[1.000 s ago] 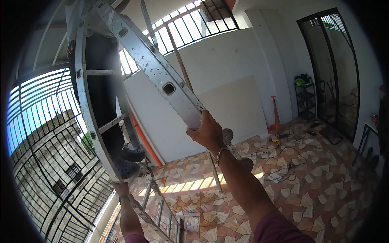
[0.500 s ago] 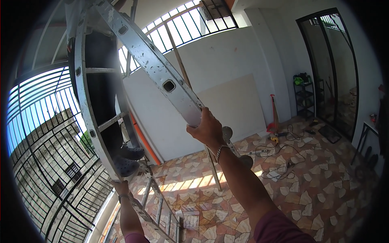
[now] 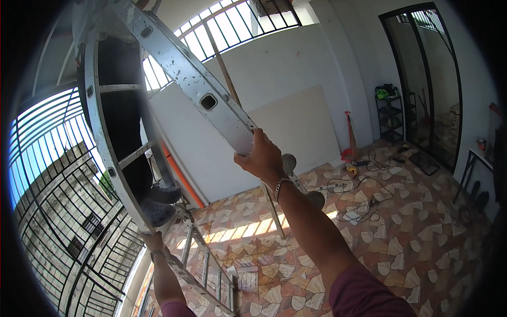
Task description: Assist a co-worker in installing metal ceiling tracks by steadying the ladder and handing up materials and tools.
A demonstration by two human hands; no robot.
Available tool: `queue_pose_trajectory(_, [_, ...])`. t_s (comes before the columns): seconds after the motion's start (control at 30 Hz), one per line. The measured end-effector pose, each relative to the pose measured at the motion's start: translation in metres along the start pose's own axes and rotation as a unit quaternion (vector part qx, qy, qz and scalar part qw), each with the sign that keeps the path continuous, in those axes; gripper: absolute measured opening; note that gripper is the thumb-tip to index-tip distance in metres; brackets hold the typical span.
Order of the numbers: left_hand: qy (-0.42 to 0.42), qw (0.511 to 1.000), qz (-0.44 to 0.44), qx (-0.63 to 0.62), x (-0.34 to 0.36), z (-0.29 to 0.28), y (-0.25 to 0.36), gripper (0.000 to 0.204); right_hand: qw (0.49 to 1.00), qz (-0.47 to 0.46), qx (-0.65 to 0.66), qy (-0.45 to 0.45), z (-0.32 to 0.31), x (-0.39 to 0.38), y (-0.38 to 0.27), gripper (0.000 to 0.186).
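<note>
Curling closed, left hand [image 3: 154, 242] and right hand [image 3: 265, 157] grip the speckled metal ladder [image 3: 185, 78].

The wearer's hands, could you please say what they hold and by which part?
A metal ladder: the right hand grips its right rail, the left hand its left rail, below the shoes.

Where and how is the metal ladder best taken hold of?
Likely by its side rails, from the near side, where the left hand and right hand grip: long and slanting, they suit a wrapped palm, whereas the rungs have shoes close by.
</note>
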State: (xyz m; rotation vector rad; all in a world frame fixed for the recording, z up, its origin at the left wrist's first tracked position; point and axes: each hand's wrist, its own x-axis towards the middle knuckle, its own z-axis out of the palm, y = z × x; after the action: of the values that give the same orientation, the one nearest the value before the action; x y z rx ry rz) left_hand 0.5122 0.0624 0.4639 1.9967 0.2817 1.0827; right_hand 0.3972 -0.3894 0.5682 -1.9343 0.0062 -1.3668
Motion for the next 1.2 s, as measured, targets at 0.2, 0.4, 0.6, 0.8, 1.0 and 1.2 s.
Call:
queue_pose_trajectory(0.2, [-0.003,1.0,0.011,-0.026,0.012,0.01,-0.017,0.062,1.0,-0.008,-0.014,0.016,0.002,0.003,0.005,0.061])
queue_pose_trajectory(0.4, [0.005,0.998,0.057,0.017,0.018,0.01,-0.024,0.06,1.0,-0.011,0.012,-0.004,-0.003,0.003,0.002,0.06])
queue_pose_trajectory(0.6, [-0.021,0.999,0.025,0.028,0.012,0.006,-0.013,0.064,1.0,-0.005,0.009,-0.008,-0.004,0.001,0.002,0.06])
queue_pose_trajectory(0.8, [-0.015,0.998,0.014,0.061,0.009,0.004,-0.012,0.069,1.0,-0.012,0.008,-0.005,-0.004,0.0,0.002,0.057])
queue_pose_trajectory(1.0, [-0.025,0.998,0.001,0.05,0.007,0.003,-0.005,0.066,1.0,-0.011,0.005,-0.014,-0.003,0.003,0.003,0.058])
queue_pose_trajectory(1.2, [-0.026,0.998,-0.007,0.053,0.006,0.005,-0.003,0.068,1.0,-0.008,-0.002,-0.011,-0.004,0.002,0.005,0.057])
